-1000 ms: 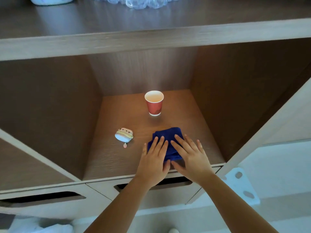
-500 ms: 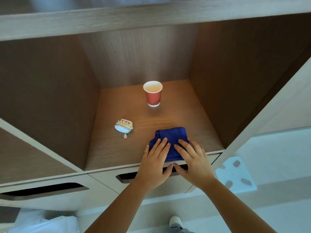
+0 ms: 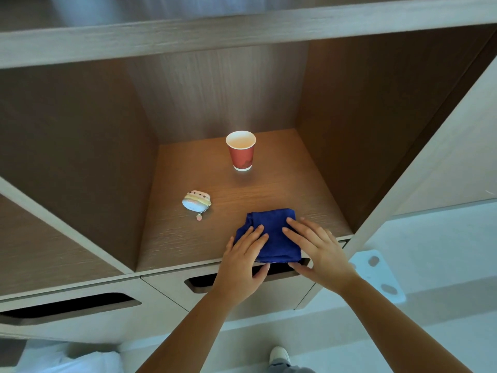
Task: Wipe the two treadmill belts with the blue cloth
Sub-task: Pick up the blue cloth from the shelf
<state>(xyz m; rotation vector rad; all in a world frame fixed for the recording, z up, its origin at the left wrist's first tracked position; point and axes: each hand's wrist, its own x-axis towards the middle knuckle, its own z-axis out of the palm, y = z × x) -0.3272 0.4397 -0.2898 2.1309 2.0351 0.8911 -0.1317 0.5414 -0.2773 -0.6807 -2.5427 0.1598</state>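
Observation:
A folded blue cloth lies at the front edge of a wooden shelf compartment, its near edge hanging slightly over the front. My left hand rests flat on the cloth's left part, fingers together on top and thumb below the shelf edge. My right hand lies on its right part, fingers spread over the top and thumb under the near edge. No treadmill belt is in view.
A red paper cup stands upright near the back of the compartment. A small round coin purse with a charm lies left of the cloth. Drawers with slot handles run below the shelf. Compartment walls close in on both sides.
The cloth has slid toward the shelf's front edge under both hands. My hands have drawn apart and back, and the thumbs have dropped below the edge.

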